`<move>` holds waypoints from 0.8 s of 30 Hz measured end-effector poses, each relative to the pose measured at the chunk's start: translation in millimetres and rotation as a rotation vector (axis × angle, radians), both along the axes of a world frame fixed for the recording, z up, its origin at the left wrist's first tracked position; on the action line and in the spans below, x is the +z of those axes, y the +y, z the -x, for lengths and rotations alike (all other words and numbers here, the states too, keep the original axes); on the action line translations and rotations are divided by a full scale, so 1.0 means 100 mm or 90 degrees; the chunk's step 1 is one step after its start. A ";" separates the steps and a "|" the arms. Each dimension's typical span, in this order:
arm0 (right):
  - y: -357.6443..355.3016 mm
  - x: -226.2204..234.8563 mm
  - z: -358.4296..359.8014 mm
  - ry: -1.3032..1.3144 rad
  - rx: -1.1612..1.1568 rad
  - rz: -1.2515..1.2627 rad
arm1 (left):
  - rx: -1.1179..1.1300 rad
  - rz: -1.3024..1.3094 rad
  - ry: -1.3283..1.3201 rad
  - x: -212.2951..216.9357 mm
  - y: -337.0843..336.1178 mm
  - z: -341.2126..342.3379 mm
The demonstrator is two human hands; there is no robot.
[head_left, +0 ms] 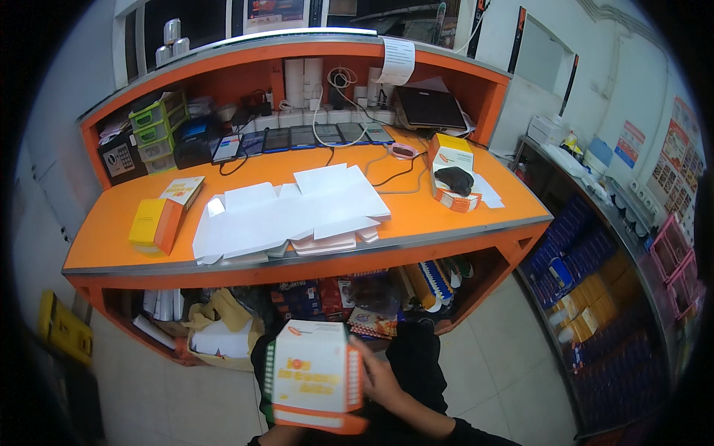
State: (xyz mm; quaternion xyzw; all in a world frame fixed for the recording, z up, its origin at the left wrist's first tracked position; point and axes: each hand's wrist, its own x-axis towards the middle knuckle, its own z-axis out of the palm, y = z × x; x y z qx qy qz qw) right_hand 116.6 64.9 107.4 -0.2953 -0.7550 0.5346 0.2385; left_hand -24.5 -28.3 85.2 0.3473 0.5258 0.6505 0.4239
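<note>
A white and orange food carton (311, 364) with yellow lettering is held up low in front of me, above my lap. My right hand (378, 377) grips its right side, the thumb near the top right edge. Below the carton's lower left part, a bit of my left hand (281, 435) shows; its fingers are hidden behind the carton. On the orange counter (416, 199) ahead lies a stack of flat white carton blanks (279, 215). A folded yellow and orange carton (158, 223) stands left of the stack.
Another carton (451, 154) with a black object (454, 179) on it stands at the counter's right. Several phones (277, 139) with cables line the back, near green drawers (152, 132). Stuffed shelves (327, 293) lie under the counter. A shelf rack (595, 290) stands right.
</note>
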 end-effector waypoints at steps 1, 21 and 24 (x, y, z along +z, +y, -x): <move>0.01 -0.04 0.00 0.079 -0.026 0.084 | 0.005 -0.005 -0.046 0.00 0.06 -0.03; 0.08 0.08 -0.04 0.101 -0.167 -0.197 | 0.016 -0.049 -0.164 0.01 0.17 -0.12; 0.09 0.10 -0.04 0.093 -0.170 -0.184 | 0.020 -0.051 -0.162 0.00 0.18 -0.12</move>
